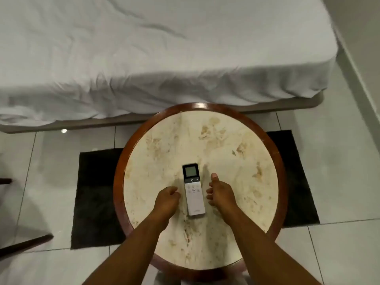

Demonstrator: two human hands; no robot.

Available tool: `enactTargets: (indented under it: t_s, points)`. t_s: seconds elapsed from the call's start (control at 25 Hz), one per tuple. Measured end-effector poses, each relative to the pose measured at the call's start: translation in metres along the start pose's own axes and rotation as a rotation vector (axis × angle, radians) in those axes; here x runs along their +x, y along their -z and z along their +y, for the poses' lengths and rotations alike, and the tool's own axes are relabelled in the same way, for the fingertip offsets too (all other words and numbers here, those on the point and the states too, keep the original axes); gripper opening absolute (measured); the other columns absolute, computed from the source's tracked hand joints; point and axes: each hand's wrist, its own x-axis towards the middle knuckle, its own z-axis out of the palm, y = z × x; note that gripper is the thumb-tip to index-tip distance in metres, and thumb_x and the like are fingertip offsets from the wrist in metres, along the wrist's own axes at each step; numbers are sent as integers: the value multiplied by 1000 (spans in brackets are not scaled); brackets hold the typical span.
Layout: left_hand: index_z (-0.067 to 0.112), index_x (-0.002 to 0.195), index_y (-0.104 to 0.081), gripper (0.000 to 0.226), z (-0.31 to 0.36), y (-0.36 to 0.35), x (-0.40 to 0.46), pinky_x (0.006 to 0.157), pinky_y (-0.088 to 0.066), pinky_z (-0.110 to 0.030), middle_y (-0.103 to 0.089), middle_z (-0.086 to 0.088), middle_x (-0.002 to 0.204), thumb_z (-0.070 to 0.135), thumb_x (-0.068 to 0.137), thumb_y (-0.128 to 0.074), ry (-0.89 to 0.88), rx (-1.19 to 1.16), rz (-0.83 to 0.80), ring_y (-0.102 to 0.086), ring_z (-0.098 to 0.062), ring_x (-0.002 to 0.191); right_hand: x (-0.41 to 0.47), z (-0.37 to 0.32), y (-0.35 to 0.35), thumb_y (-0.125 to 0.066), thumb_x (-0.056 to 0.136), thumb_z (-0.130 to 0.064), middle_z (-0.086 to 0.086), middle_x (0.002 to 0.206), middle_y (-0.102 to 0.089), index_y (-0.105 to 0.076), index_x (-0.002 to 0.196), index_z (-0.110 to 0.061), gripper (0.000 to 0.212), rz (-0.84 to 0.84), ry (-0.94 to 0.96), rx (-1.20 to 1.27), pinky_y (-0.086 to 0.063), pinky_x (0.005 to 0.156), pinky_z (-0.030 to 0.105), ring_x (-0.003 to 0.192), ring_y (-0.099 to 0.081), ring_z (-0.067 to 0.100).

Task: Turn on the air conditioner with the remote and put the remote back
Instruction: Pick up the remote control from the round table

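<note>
A white air conditioner remote (193, 190) with a dark screen end lies flat on the round marble-topped table (236, 161), screen pointing away from me. My left hand (167, 199) hovers just left of the remote with its fingers curled in, holding nothing. My right hand (221, 192) is just right of the remote, thumb raised and fingers loosely bent, also holding nothing. Neither hand grips the remote. No air conditioner is in view.
A bed with a rumpled white sheet (144, 58) stands right behind the table. A dark rug (94, 198) lies under the table on the white tiled floor. Dark chair legs (24, 243) show at the left edge.
</note>
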Motion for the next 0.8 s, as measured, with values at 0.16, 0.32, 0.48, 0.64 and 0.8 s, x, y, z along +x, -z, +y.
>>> enactTargets:
  t_s: [0.16, 0.32, 0.48, 0.64, 0.8]
  points:
    - [16, 107, -69, 21, -17, -19, 18, 87, -56, -47, -71, -6, 107, 18, 93, -54, -55, 55, 8, -67, -24, 94, 13, 16, -20, -43, 99, -45, 10, 82, -73, -63, 69, -14, 48, 23, 35, -196, -55, 73, 40, 77, -70, 28]
    - [16, 95, -71, 12, -26, -19, 31, 82, -59, -45, -73, -4, 96, 17, 90, -60, -69, 67, 106, -69, -22, 86, 22, 23, -28, -46, 99, -40, 9, 82, -72, -65, 75, -8, 44, 18, 68, -314, -47, 58, 28, 73, -67, 23]
    - [16, 87, -69, 10, -30, -16, 28, 68, -60, -35, -74, -8, 93, 14, 91, -60, -9, -44, 63, -71, -20, 79, 21, 27, -32, -57, 95, -37, 5, 86, -72, -70, 86, -8, 32, -53, 71, -314, -47, 55, 24, 72, -66, 17]
    - [13, 88, -69, 10, -14, -6, 6, 55, -56, -26, -74, -7, 89, 18, 92, -61, 37, -157, -2, -73, -18, 75, 0, 8, -22, -58, 95, -36, 4, 89, -72, -70, 92, -14, 25, -183, 51, -199, -53, 58, 26, 77, -70, 19]
    - [14, 92, -68, 6, 39, 6, -37, 58, -56, -28, -75, -4, 90, 17, 90, -63, -76, -163, -50, -73, -20, 76, -42, -43, 4, -60, 95, -32, 7, 92, -77, -71, 85, -17, 21, -196, 135, -78, -61, 67, 34, 80, -75, 23]
